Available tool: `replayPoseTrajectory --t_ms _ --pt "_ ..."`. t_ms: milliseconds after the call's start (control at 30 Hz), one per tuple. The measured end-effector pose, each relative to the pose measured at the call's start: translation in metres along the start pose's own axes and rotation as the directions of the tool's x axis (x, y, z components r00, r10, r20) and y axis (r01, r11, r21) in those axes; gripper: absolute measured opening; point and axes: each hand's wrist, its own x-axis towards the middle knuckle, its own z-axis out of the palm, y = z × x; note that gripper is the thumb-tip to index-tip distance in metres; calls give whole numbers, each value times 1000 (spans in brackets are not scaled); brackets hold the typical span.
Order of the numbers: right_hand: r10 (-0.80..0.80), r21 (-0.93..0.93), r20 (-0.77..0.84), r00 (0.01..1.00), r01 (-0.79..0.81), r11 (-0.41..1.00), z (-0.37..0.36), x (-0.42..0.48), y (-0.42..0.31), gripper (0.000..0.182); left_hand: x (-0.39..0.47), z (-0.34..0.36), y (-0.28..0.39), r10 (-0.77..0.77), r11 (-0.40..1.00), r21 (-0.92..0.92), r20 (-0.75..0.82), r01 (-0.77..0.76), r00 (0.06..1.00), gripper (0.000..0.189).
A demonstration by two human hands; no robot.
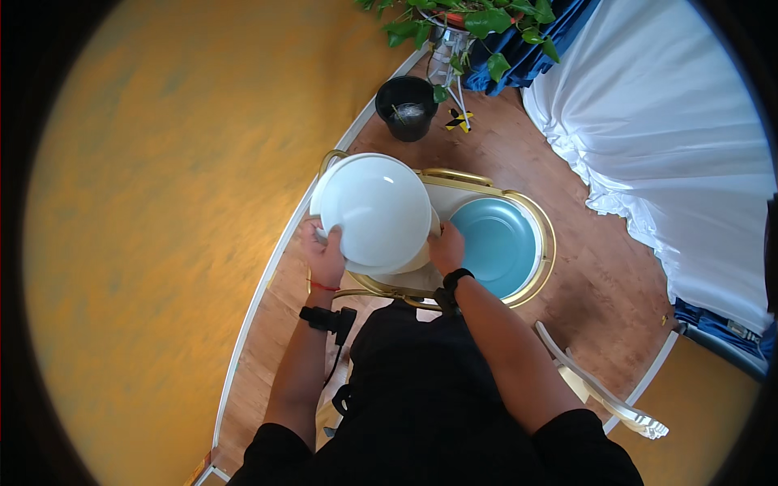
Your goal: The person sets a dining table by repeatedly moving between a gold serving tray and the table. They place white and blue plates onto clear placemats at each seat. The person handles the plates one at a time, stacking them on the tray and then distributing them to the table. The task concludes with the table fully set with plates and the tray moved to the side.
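A smooth white round vessel [374,209], perhaps bowls or a lidded pot, is before me over the left part of a gold-framed cart [547,243]. My left hand [325,258] grips its lower left edge, thumb on top and fingers partly hidden. At its lower right, my right hand [447,250] grips the side of a cream part beneath the white top; its fingertips are partly hidden. Right of that hand, a wide teal round dish [495,243] rests on the cart. I cannot tell whether the white vessel touches the cart top.
Beyond the cart stands a black bucket [406,109] with clear crumpled material inside. A leafy potted plant [486,21] tops a white stand [450,58]. White cloth [656,121] drapes to the right, and an orange-tan wall [182,212] runs along the left. A curved white furniture piece [602,389] is lower right.
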Motion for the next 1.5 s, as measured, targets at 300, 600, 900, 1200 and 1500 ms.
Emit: replayPoseTrajectory --t_ms 300,600,900,1200,1500 --pt "210 647 279 937 -345 680 -31 2 9 36 -23 11 -3 -199 969 -111 185 222 962 14" --pt "195 649 -12 981 -141 747 -140 -50 28 22 -20 101 23 -35 959 -217 556 185 830 51" --pt "561 429 -531 635 -370 824 -197 -268 148 40 -146 222 61 -13 976 16 1000 -217 12 54" --pt "856 813 -516 -5 -318 488 -143 -554 235 34 -449 243 130 103 856 -390 773 -340 -626 50" --pt "643 847 -522 -561 -248 471 -164 -764 398 42 -815 244 143 -5 702 -556 622 -446 -783 70"
